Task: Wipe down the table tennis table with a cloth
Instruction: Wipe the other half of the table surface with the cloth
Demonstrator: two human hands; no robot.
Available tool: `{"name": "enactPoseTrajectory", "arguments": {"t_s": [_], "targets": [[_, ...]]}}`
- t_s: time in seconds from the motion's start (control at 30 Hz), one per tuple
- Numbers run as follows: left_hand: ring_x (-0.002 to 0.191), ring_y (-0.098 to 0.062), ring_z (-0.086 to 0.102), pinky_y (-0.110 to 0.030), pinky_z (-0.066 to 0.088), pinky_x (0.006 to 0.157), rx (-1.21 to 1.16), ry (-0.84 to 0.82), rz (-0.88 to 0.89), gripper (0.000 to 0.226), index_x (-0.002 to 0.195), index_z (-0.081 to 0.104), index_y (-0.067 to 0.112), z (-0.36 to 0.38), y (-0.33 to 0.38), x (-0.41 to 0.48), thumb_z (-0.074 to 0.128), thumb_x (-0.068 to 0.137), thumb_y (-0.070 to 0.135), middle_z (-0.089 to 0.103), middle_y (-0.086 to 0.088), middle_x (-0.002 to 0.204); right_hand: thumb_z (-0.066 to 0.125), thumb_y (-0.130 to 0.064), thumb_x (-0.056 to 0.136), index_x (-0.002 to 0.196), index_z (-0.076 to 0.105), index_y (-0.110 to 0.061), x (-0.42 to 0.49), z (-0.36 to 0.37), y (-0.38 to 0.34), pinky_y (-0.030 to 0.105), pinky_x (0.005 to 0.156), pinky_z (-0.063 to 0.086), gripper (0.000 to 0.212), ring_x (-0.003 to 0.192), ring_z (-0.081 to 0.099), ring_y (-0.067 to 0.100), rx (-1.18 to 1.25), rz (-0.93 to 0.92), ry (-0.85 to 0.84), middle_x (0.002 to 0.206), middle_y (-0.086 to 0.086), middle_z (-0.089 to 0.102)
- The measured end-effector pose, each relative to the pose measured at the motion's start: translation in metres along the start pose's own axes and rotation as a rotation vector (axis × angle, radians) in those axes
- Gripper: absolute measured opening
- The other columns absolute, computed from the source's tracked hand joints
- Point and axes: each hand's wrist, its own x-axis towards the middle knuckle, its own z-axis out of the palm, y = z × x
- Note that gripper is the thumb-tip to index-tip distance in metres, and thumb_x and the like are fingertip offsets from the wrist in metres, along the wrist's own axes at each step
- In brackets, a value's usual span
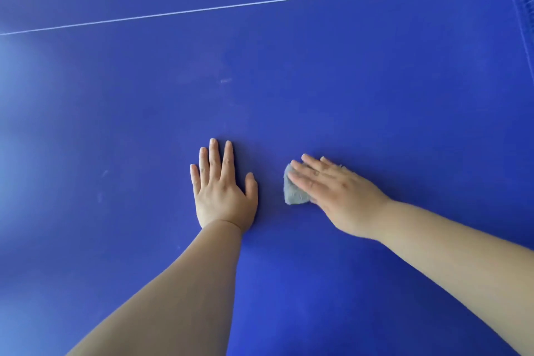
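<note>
Mid-wipe: right hand (332, 191) presses grey cloth (294, 193) flat, fingers straight and together; left hand (222, 188) braces on table (375, 95), fingers spread. Next: sweep toward smudges (226, 80).

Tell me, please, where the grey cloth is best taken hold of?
Probably pinch the bunched corner of the cloth poking out beside the right hand, coming from the left: the rest lies pressed flat beneath that hand on the table.

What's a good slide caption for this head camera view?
The right hand presses a grey cloth onto the blue table tennis table while the left hand lies flat beside it.
</note>
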Motion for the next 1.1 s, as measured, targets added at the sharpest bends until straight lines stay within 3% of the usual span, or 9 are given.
{"name": "enactPoseTrajectory", "arguments": {"t_s": [0.13, 0.23, 0.5, 0.6, 0.7, 0.8, 0.93, 1.03, 1.1], "targets": [[0.160, -0.019, 0.000, -0.044, 0.001, 0.130, 0.011, 0.005, -0.001, 0.077, 0.165, 0.015, 0.028, 0.001, 0.001, 0.000, 0.028, 0.094, 0.055, 0.007, 0.003, 0.174, 0.041, -0.001, 0.103, 0.161, 0.028, -0.012, 0.044, -0.056, 0.090, 0.056, 0.123, 0.024, 0.060, 0.157, 0.016, 0.034, 0.089, 0.494, 0.203, 0.169, 0.008, 0.022], [0.160, -0.018, -0.001, -0.043, 0.000, 0.130, 0.014, 0.008, -0.002, 0.077, 0.165, 0.015, 0.028, 0.002, 0.001, 0.000, 0.029, 0.094, 0.054, 0.006, 0.004, 0.174, 0.039, -0.011, 0.106, 0.160, 0.027, -0.013, 0.052, -0.064, 0.105, 0.057, 0.122, 0.026, 0.055, 0.157, 0.014, 0.032, 0.065, 0.589, 0.244, 0.170, 0.003, 0.019], [0.160, -0.018, -0.001, -0.042, -0.001, 0.130, 0.009, 0.013, -0.006, 0.077, 0.165, 0.016, 0.028, 0.001, 0.001, 0.000, 0.028, 0.093, 0.054, 0.006, 0.004, 0.174, 0.060, 0.003, 0.089, 0.156, 0.041, -0.008, -0.051, 0.023, -0.039, 0.050, 0.123, 0.028, 0.070, 0.154, 0.028, 0.031, 0.051, -0.024, 0.077, 0.165, 0.009, 0.032], [0.160, -0.019, 0.001, -0.042, -0.002, 0.129, 0.005, 0.018, -0.002, 0.077, 0.165, 0.017, 0.027, 0.001, 0.001, -0.001, 0.029, 0.093, 0.053, 0.007, 0.003, 0.174, 0.055, 0.017, 0.088, 0.153, 0.043, -0.005, -0.031, -0.002, 0.001, 0.054, 0.122, 0.029, 0.070, 0.149, 0.033, 0.039, 0.136, 0.214, 0.181, 0.161, 0.013, 0.038], [0.160, -0.019, 0.000, -0.042, -0.002, 0.129, 0.004, 0.013, -0.004, 0.077, 0.165, 0.016, 0.027, -0.001, 0.001, -0.001, 0.028, 0.093, 0.053, 0.006, 0.003, 0.174, 0.043, 0.005, 0.101, 0.159, 0.033, -0.009, -0.014, -0.039, 0.071, 0.051, 0.127, 0.017, 0.060, 0.155, 0.021, 0.037, 0.069, 0.483, 0.227, 0.167, 0.011, 0.027], [0.160, -0.018, -0.001, -0.042, -0.003, 0.129, -0.003, 0.008, -0.005, 0.077, 0.165, 0.015, 0.028, -0.001, 0.001, -0.001, 0.027, 0.093, 0.053, 0.005, 0.003, 0.174, 0.044, -0.009, 0.104, 0.160, 0.027, -0.008, -0.019, -0.035, 0.071, 0.056, 0.125, 0.017, 0.058, 0.155, 0.018, 0.038, 0.009, 0.516, 0.241, 0.168, 0.013, 0.023], [0.160, -0.019, 0.000, -0.042, -0.002, 0.129, -0.013, 0.017, -0.001, 0.074, 0.164, 0.016, 0.028, 0.000, 0.001, -0.002, 0.031, 0.096, 0.051, 0.006, 0.003, 0.174, 0.053, -0.021, 0.099, 0.159, 0.031, -0.009, -0.069, 0.028, -0.037, 0.055, 0.125, 0.020, 0.064, 0.155, 0.021, 0.037, -0.004, 0.292, 0.195, 0.169, 0.014, 0.021], [0.160, -0.018, 0.000, -0.041, -0.003, 0.129, -0.012, 0.023, 0.002, 0.074, 0.165, 0.016, 0.028, -0.001, 0.000, -0.002, 0.032, 0.096, 0.051, 0.005, 0.003, 0.174, 0.064, -0.007, 0.088, 0.159, 0.032, -0.014, -0.115, 0.064, -0.104, 0.053, 0.124, 0.024, 0.078, 0.156, 0.019, 0.033, 0.069, -0.028, 0.014, 0.170, 0.009, 0.021], [0.160, -0.018, 0.000, -0.041, -0.003, 0.129, -0.019, 0.024, 0.009, 0.074, 0.165, 0.016, 0.027, 0.000, 0.000, -0.003, 0.030, 0.097, 0.052, 0.005, 0.003, 0.174, 0.060, 0.006, 0.086, 0.160, 0.031, -0.017, -0.118, 0.056, -0.093, 0.049, 0.123, 0.026, 0.083, 0.157, 0.018, 0.027, 0.085, -0.068, 0.004, 0.170, 0.003, 0.022]]}}
